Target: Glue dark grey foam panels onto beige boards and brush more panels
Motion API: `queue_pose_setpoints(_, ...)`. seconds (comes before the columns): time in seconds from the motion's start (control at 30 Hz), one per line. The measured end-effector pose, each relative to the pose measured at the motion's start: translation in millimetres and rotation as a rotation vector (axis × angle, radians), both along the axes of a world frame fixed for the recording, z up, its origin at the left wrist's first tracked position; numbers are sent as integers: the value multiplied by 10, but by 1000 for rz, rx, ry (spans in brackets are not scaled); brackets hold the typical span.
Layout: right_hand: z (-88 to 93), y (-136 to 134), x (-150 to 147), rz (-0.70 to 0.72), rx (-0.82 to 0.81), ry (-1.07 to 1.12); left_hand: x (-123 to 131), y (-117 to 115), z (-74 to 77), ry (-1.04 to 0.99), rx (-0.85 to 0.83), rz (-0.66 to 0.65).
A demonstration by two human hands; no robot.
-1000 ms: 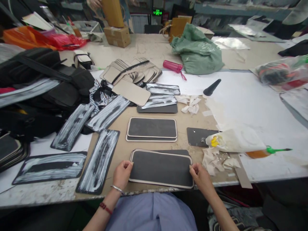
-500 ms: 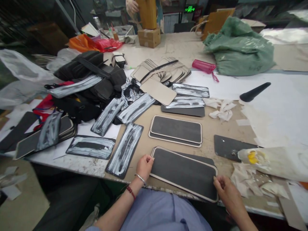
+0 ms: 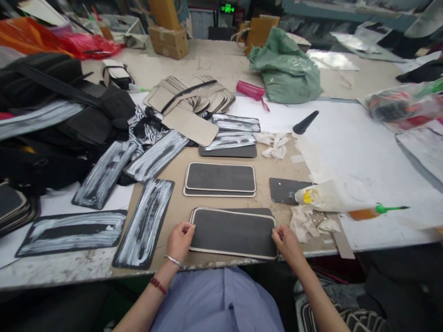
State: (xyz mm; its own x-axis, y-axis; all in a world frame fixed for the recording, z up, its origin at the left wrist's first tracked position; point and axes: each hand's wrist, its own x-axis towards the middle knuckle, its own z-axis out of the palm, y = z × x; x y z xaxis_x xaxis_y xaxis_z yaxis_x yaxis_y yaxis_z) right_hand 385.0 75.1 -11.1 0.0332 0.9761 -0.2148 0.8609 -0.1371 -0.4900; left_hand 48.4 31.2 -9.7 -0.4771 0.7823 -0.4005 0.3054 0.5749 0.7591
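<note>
A dark grey rounded panel with a beige rim (image 3: 235, 233) lies over other panels near the table's front edge. My left hand (image 3: 181, 240) pinches its left end, fingers closed. At the opposite end, my right hand (image 3: 286, 242) grips the right edge between thumb and fingers. Part of a dark sheet (image 3: 254, 211) peeks out behind the panel. Just beyond is another stack of rimmed panels (image 3: 221, 177). Left of my left hand lies a black strip smeared with white paste (image 3: 144, 221).
More pasted strips (image 3: 74, 233) and black bags (image 3: 100, 106) cover the left side. A fan of beige boards (image 3: 194, 99) lies behind. To the right are a white glue container (image 3: 332, 196), crumpled scraps (image 3: 302, 223) and a bottle with green nozzle (image 3: 367, 213). A green sack (image 3: 287, 69) stands farther back.
The view has swung right, bringing the green-nozzled bottle into sight. The panel has turned from slanting to nearly level with the table edge, both hands staying at its ends.
</note>
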Motion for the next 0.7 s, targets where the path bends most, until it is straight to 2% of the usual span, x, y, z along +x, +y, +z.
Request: queue_pose_setpoints(0.7, 29, 35, -59, -15, 18, -28, 21, 32, 45, 15, 35, 12)
